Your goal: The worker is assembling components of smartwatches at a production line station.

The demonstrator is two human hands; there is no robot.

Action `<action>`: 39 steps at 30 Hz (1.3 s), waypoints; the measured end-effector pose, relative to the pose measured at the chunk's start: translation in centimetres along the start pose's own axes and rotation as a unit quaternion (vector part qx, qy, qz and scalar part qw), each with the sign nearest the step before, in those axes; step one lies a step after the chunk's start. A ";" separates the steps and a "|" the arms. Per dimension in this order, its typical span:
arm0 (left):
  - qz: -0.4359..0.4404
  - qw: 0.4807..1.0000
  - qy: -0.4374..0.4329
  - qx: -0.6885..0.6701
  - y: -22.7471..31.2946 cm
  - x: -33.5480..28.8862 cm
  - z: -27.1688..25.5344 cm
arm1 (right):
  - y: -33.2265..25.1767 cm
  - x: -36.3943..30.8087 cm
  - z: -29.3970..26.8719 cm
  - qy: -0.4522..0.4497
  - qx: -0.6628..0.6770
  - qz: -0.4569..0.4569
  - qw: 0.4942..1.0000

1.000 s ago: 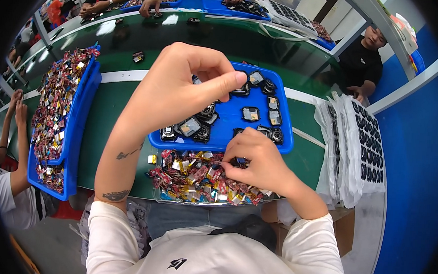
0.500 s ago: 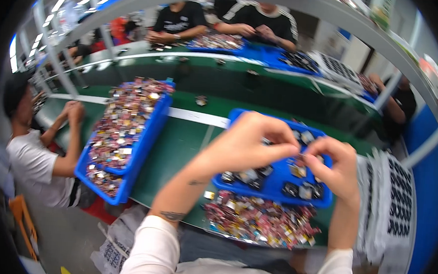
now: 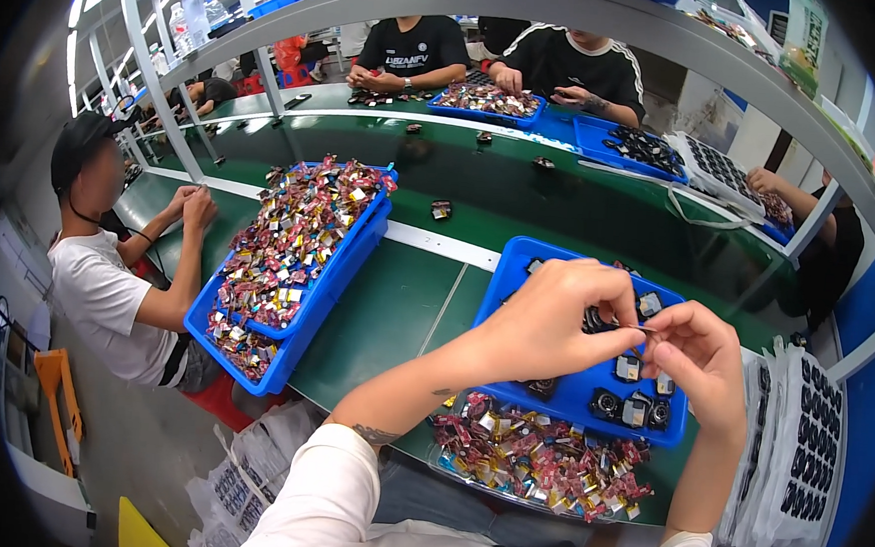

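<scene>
In the head view, both hands meet at right of centre: the left hand (image 3: 560,316) comes in from the lower left, thumb and forefinger pressed together on a small thin piece (image 3: 644,329), while the right hand (image 3: 705,360) pinches the same piece from its other side — its kind is too small to tell. The piece is held up in front of a blue tray (image 3: 513,273), which carries black casings (image 3: 607,404), several of them at its lower right corner. Just below the tray, at lower centre right, lies a heap of small parts (image 3: 537,455) in red, yellow and silver. The green worktop (image 3: 385,315) runs across the middle, with a single part (image 3: 441,210) on it above centre. Left of centre stands a blue bin (image 3: 350,268), piled with similar small parts; beyond it, at far left, sits a person in a white shirt (image 3: 105,298). At the right edge are upright white sheets (image 3: 786,445) filled with black pieces. Along the top, two people in black shirts (image 3: 411,51) sit across the line — one behind another blue tray (image 3: 527,119) of parts.
</scene>
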State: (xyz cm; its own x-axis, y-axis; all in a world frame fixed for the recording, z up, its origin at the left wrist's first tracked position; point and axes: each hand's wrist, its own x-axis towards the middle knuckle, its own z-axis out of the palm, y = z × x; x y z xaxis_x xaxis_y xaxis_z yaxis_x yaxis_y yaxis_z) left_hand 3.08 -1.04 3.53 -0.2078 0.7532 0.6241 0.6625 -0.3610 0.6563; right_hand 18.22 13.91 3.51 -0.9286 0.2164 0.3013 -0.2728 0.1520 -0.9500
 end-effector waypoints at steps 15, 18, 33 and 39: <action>-0.168 0.976 -0.075 -0.113 -0.2 0.1 1.0 | 0.4 -0.1 0.6 0.105 -0.357 -0.231 0.899; -0.175 0.976 -0.056 -0.120 -0.3 0.2 0.9 | 0.6 0.2 0.2 0.124 -0.345 -0.257 0.894; -0.160 0.973 0.022 -0.162 -0.7 0.0 1.5 | 1.0 -0.3 0.2 0.103 -0.081 -0.141 0.981; -0.153 0.971 -0.013 -0.181 -1.0 -0.1 2.3 | 2.2 0.0 1.0 0.076 -0.026 -0.144 0.986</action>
State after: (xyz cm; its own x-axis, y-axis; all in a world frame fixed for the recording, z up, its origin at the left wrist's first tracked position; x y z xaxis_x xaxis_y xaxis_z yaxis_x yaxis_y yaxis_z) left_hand 4.09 0.54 1.81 -0.3344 0.8675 0.3684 0.2758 -0.2837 0.9184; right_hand 17.34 13.30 1.32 -0.7651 0.2976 0.5711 -0.5036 0.2762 -0.8186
